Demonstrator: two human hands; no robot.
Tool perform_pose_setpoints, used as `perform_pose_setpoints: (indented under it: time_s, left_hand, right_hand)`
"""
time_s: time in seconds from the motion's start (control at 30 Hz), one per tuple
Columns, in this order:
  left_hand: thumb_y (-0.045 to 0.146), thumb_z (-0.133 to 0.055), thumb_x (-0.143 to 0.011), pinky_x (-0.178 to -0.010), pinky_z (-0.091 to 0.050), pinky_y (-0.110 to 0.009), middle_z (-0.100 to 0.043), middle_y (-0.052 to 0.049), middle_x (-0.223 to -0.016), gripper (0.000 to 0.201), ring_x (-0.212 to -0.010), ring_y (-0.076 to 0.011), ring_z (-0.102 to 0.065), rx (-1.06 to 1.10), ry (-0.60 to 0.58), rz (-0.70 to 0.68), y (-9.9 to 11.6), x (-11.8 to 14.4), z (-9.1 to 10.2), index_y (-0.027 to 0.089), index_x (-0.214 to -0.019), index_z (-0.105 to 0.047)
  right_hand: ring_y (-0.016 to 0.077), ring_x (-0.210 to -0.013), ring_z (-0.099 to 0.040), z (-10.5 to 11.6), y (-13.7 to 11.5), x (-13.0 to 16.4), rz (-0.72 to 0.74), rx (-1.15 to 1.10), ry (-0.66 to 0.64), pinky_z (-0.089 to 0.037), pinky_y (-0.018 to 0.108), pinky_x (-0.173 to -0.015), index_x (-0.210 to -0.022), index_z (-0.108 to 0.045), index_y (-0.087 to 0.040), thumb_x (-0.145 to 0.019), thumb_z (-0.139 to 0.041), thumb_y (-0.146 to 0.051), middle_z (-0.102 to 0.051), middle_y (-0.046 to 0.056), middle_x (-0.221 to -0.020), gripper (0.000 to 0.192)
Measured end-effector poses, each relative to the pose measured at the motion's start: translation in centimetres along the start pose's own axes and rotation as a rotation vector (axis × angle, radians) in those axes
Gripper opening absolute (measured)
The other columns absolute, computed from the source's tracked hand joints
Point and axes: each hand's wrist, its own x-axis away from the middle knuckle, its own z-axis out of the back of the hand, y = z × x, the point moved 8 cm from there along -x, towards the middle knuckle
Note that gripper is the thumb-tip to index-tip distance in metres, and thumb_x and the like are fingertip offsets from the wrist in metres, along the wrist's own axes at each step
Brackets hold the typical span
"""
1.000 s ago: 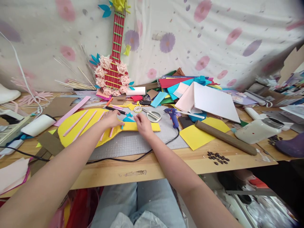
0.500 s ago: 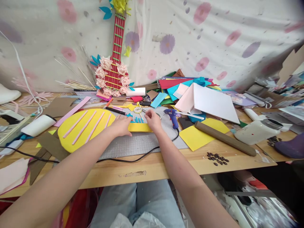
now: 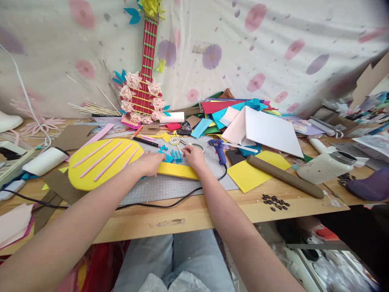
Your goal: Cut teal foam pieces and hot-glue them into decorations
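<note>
A yellow guitar-shaped cutout has a rounded body [image 3: 101,164] with pink strips across it and a long yellow neck [image 3: 179,170]. My left hand [image 3: 149,164] is closed round it where the neck meets the body; blue paper shows beside the fingers. The fingers of my right hand [image 3: 193,157] are pinched together above the far end of the neck, and what they hold, if anything, is hidden. Small blue strips [image 3: 176,155] lie between my hands on the grey cutting mat [image 3: 142,192]. Behind them is a white spoked wheel-like piece [image 3: 174,140].
A blue glue gun [image 3: 219,151] stands right of my hands, its black cord [image 3: 182,200] crossing in front. Yellow sheets [image 3: 247,177], a brown roll [image 3: 285,177] and black beans or beads [image 3: 275,202] lie further right. A red flower-trimmed guitar [image 3: 145,97] leans behind.
The yellow guitar shape has turned slightly, its neck now slanting down to the right. My left hand has shifted left and closed more. My right hand stays by the blue strips.
</note>
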Motion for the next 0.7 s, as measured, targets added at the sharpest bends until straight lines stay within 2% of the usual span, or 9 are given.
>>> perform_pose_setpoints:
  time_s: [0.1, 0.2, 0.33, 0.4, 0.53, 0.6, 0.7]
  left_hand:
    - [0.013, -0.070, -0.052, -0.105, -0.021, -0.045, -0.062, -0.008, -0.115, 0.057, -0.112, -0.0294, -0.053, -0.055, -0.004, -0.014, -0.3, -0.2, 0.0, 0.025, -0.106, -0.057]
    - [0.014, -0.070, -0.052, -0.106, -0.020, -0.044, -0.065, -0.007, -0.108, 0.060, -0.110, -0.0282, -0.054, -0.147, -0.014, 0.009, -0.6, -0.2, 0.2, 0.027, -0.108, -0.056]
    - [0.017, -0.074, -0.045, -0.100, -0.030, -0.040, -0.066, -0.007, -0.105, 0.066, -0.108, -0.0305, -0.054, -0.119, -0.016, 0.017, -0.8, 0.0, 0.5, 0.027, -0.108, -0.058]
    - [0.024, -0.076, -0.043, -0.096, -0.034, -0.039, -0.065, -0.006, -0.106, 0.068, -0.110, -0.0317, -0.052, -0.058, 0.003, 0.007, -1.0, 0.2, 0.6, 0.028, -0.109, -0.058]
    - [0.047, -0.073, -0.047, -0.098, -0.033, -0.039, -0.061, -0.007, -0.117, 0.076, -0.117, -0.0322, -0.047, 0.029, 0.048, 0.003, -2.1, 0.2, 0.9, 0.028, -0.118, -0.054]
    - [0.055, -0.067, -0.053, -0.098, -0.034, -0.039, -0.060, -0.008, -0.119, 0.077, -0.116, -0.0318, -0.049, 0.064, 0.095, 0.012, -3.1, 0.1, 1.4, 0.026, -0.122, -0.051]
    - [0.053, -0.056, -0.068, -0.093, -0.038, -0.038, -0.061, -0.009, -0.116, 0.060, -0.109, -0.0301, -0.054, 0.094, 0.268, 0.065, -4.9, 0.2, 3.3, 0.022, -0.119, -0.055]
  right_hand:
    - [0.0187, -0.081, -0.060, -0.3, -0.3, 0.2, -0.005, 0.157, -0.031, -0.042, 0.029, -0.071, -0.082, -0.064, -0.020, -0.077, -0.054, -0.033, -0.068, 0.005, -0.085, 0.017]
    - [0.0205, -0.082, -0.061, -1.1, -0.4, 0.1, 0.009, 0.217, -0.090, -0.042, 0.030, -0.070, -0.079, -0.063, -0.018, -0.075, -0.056, -0.032, -0.067, 0.007, -0.087, 0.016]
    - [0.0213, -0.084, -0.061, -1.6, -0.4, -0.1, 0.002, 0.259, -0.097, -0.043, 0.030, -0.071, -0.079, -0.063, -0.017, -0.074, -0.054, -0.024, -0.067, 0.009, -0.087, 0.013]
    - [0.0208, -0.084, -0.061, -1.6, -0.3, -0.2, -0.006, 0.260, -0.088, -0.043, 0.029, -0.071, -0.082, -0.062, -0.017, -0.075, -0.053, -0.022, -0.067, 0.009, -0.088, 0.013]
    - [0.0194, -0.085, -0.060, -1.1, -0.7, -0.1, 0.043, 0.207, -0.035, -0.042, 0.029, -0.071, -0.084, -0.061, -0.019, -0.080, -0.049, -0.024, -0.067, 0.007, -0.091, 0.014]
    - [0.0193, -0.086, -0.060, -0.8, -1.0, 0.1, 0.068, 0.182, -0.013, -0.042, 0.029, -0.071, -0.085, -0.062, -0.020, -0.082, -0.049, -0.029, -0.067, 0.006, -0.093, 0.016]
    - [0.0197, -0.085, -0.061, -0.7, -1.4, 0.1, 0.053, 0.195, -0.013, -0.043, 0.029, -0.071, -0.084, -0.063, -0.020, -0.083, -0.048, -0.034, -0.067, 0.006, -0.091, 0.020]
